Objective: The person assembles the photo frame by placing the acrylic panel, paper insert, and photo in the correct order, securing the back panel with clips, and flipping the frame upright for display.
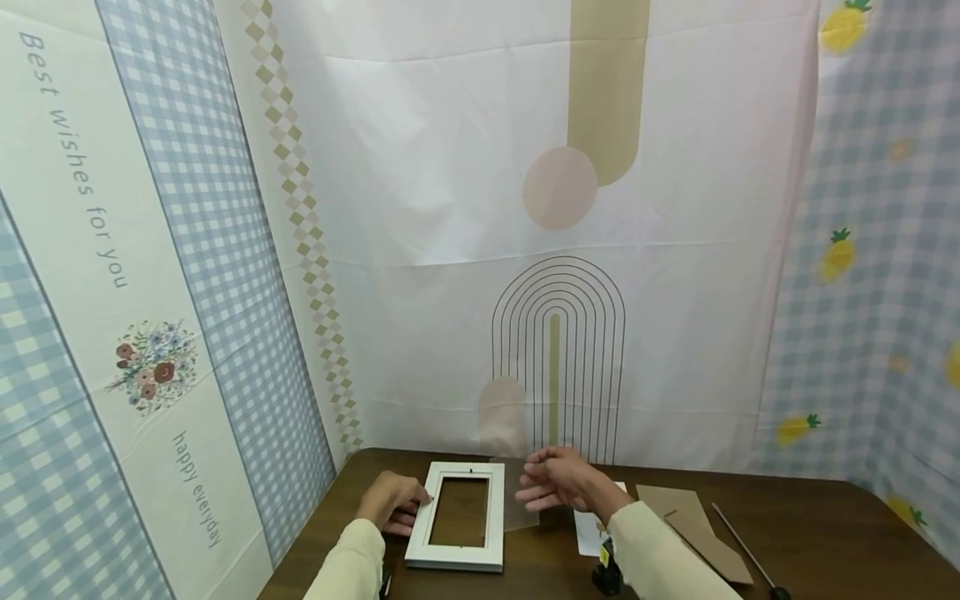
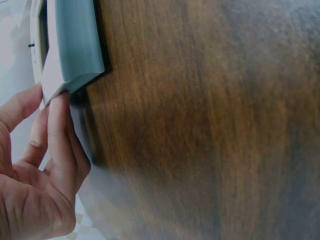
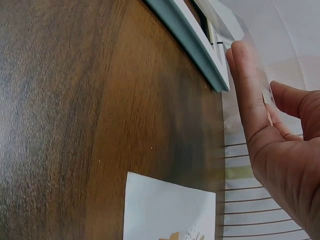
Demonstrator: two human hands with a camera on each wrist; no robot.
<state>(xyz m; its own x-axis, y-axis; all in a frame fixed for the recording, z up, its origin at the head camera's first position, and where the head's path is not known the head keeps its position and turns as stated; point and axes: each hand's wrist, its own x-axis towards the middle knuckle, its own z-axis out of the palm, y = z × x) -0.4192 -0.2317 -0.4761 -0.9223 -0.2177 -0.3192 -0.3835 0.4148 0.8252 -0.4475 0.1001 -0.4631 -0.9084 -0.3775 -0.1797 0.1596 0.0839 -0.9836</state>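
Note:
A white picture frame (image 1: 456,556) with a rectangular opening is tilted slightly over the dark wooden table. My left hand (image 1: 396,502) pinches its left edge; in the left wrist view the thumb lies on the front face and the fingers (image 2: 61,135) press against the side and back. A clear, thin sheet (image 1: 520,515) stands just right of the frame. My right hand (image 1: 558,480) holds that sheet between thumb and fingers (image 3: 252,100), at its right edge. Its outline is faint in the right wrist view, overlapping the frame's corner there.
Right of the frame lies a white card (image 3: 170,205) with a printed picture, partly covered by my right arm. Beyond that are a brown backing board (image 1: 675,507) and a long thin rod (image 1: 742,540) with a dark handle. Patterned cloths (image 1: 420,333) hang behind the table (image 1: 817,533).

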